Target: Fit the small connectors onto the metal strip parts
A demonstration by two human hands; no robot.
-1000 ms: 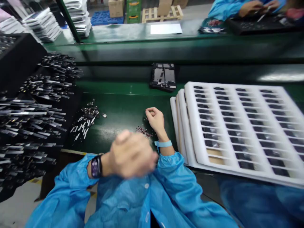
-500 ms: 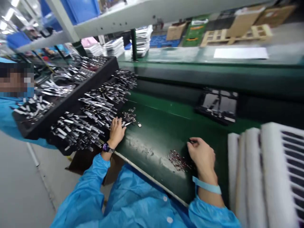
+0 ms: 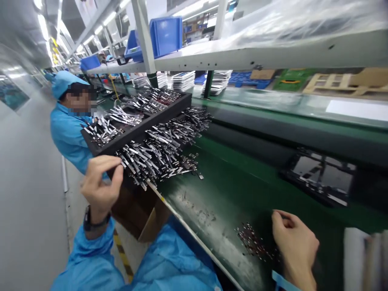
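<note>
here, left hand point(image 3: 100, 186) by silvery strips point(image 3: 145, 157), right hand point(image 3: 295, 242) by tiny parts point(image 3: 251, 240); both curled, grasp unclear

Beyond the pile of small parts point(image 3: 251, 239), bare counter point(image 3: 230, 173) leaves a hand room to pass, as far as the black frames point(image 3: 321, 176) beyond and right of the pile. The right hand point(image 3: 295, 242) blocks the pile's right side, white foam point(image 3: 355, 258) farther right; well left, metallic strips point(image 3: 157, 147) crowd the way.

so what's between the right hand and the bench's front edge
In the head view, a pile of tiny reddish parts beside the right hand, then smudged green surface up to the front edge.
</note>
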